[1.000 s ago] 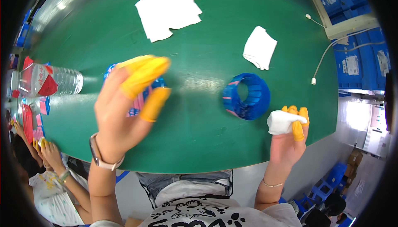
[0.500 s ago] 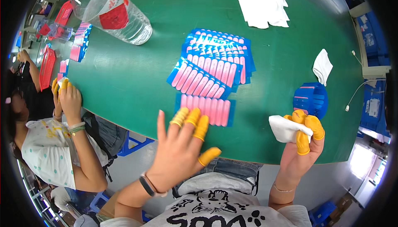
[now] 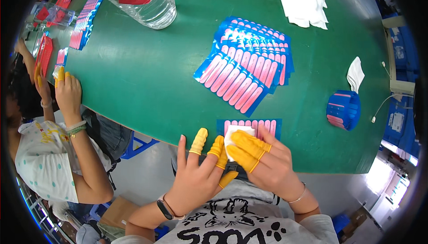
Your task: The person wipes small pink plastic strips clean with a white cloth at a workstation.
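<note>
Near the table's front edge lies a sheet of pink strips on blue film [image 3: 273, 126], partly hidden beneath my right hand. A folded white cloth [image 3: 229, 139] is gripped in my right hand [image 3: 269, 159], its yellow-cotted fingers pressing the cloth onto the sheet. Beside it, my left hand [image 3: 194, 177] is open, fingers stretched and spread, most wearing yellow finger cots. Its fingertips rest near the sheet's left lower corner; whether they touch it I cannot tell. Farther up, an overlapping pile of similar pink-and-blue sheets [image 3: 236, 83] is fanned out.
A curled blue-and-pink sheet [image 3: 343, 110] stands at right, with a small white cloth [image 3: 355, 74] behind it. More white cloths [image 3: 303, 3] lie at the far side. A clear plastic container [image 3: 156, 10] stands far left. A co-worker's hand [image 3: 67, 92] works at left, near red baskets [image 3: 43, 54].
My right hand has swung left with the white cloth, from near the curled sheet down onto the flat sheet. My left hand stays near the flat sheet's left side. The view has shifted.
</note>
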`<state>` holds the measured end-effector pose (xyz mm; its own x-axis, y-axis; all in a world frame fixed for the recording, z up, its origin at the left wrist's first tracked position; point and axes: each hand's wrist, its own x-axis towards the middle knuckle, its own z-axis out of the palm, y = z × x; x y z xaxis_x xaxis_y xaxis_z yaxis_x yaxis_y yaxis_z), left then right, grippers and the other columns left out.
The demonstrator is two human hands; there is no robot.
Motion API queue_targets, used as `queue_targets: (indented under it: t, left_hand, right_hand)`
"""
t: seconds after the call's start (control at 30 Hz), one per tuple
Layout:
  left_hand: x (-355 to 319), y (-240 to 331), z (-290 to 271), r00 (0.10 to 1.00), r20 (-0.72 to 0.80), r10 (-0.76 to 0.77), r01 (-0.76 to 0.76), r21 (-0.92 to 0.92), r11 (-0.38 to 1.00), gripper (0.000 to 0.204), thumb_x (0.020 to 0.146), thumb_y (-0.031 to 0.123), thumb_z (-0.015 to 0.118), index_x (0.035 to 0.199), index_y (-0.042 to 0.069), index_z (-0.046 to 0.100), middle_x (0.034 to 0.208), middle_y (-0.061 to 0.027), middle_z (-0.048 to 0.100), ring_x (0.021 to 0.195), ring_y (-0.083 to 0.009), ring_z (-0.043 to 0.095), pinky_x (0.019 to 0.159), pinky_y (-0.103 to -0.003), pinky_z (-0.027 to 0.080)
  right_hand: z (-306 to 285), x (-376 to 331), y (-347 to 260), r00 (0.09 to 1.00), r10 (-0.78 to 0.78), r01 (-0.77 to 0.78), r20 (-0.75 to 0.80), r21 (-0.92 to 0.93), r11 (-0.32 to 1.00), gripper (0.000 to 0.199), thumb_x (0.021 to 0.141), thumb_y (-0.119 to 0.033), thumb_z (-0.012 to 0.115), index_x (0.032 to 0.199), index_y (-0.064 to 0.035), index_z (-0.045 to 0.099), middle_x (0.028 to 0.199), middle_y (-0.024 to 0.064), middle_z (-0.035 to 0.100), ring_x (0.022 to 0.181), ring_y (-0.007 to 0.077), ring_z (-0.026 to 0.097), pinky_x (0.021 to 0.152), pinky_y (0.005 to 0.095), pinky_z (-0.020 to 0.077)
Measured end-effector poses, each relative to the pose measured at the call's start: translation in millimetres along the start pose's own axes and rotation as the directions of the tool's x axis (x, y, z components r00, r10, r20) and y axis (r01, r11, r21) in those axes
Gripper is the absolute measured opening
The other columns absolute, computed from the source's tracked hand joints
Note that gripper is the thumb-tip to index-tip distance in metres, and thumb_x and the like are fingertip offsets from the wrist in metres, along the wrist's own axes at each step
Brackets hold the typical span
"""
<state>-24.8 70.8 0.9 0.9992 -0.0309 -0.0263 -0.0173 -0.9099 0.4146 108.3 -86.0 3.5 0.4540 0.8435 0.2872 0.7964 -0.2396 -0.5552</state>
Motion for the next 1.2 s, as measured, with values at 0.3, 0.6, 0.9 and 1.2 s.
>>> queue_targets:
  t: [0.3, 0.6, 0.9, 1.2]
  left_hand:
    - [-3.6, 2.6, 4.0, 0.999, -0.026, -0.036, 0.035, -0.041, 0.999, 0.047, 0.079, 0.037, 0.075, 0.106, -0.001, 0.068, 0.12, -0.0137, 0.059, 0.131, -0.0476, 0.041, 0.104, -0.074, 0.024]
    - [-4.3, -5.3, -1.8, 1.0, -0.029, -0.011, 0.009, -0.059, 0.998, 0.041, 0.079, 0.033, 0.075, 0.104, 0.001, 0.07, 0.121, -0.0126, 0.059, 0.13, -0.047, 0.042, 0.105, -0.075, 0.024]
    - [0.1, 4.5, 3.9, 0.999, -0.037, -0.013, 0.012, -0.033, 0.999, 0.039, 0.08, 0.031, 0.074, 0.106, 0.003, 0.07, 0.121, -0.011, 0.059, 0.13, -0.0461, 0.044, 0.105, -0.073, 0.025]
    - [-2.4, 6.5, 6.1, 0.999, -0.044, -0.03, 0.028, -0.03, 0.999, 0.04, 0.081, 0.03, 0.074, 0.109, 0.002, 0.069, 0.121, -0.013, 0.059, 0.13, -0.0462, 0.044, 0.106, -0.071, 0.027]
  right_hand:
    - [-1.9, -3.6, -4.8, 0.985, 0.029, -0.009, 0.169, -0.123, 0.992, 0.026, 0.077, -0.011, 0.067, 0.102, -0.0126, 0.074, 0.115, 0.0017, 0.068, 0.108, 0.0188, 0.063, 0.108, 0.0735, 0.0231]
    - [11.2, 4.1, -6.3, 0.996, 0.08, -0.073, 0.037, -0.17, 0.983, 0.029, 0.07, -0.01, 0.069, 0.098, -0.0092, 0.075, 0.098, 0.0038, 0.061, 0.087, 0.0223, 0.057, 0.089, 0.048, 0.043]
    - [6.1, -4.5, -10.4, 0.993, 0.059, -0.043, 0.101, -0.161, 0.986, 0.023, 0.07, -0.012, 0.072, 0.091, -0.003, 0.071, 0.099, 0.0082, 0.062, 0.085, 0.0225, 0.056, 0.081, 0.0426, 0.0412]
    - [0.8, 2.3, -5.3, 0.981, -0.013, 0.028, 0.194, -0.074, 0.997, 0.018, 0.065, -0.011, 0.072, 0.08, -0.0046, 0.067, 0.095, 0.0076, 0.061, 0.077, 0.0267, 0.053, 0.084, 0.0442, 0.0417]
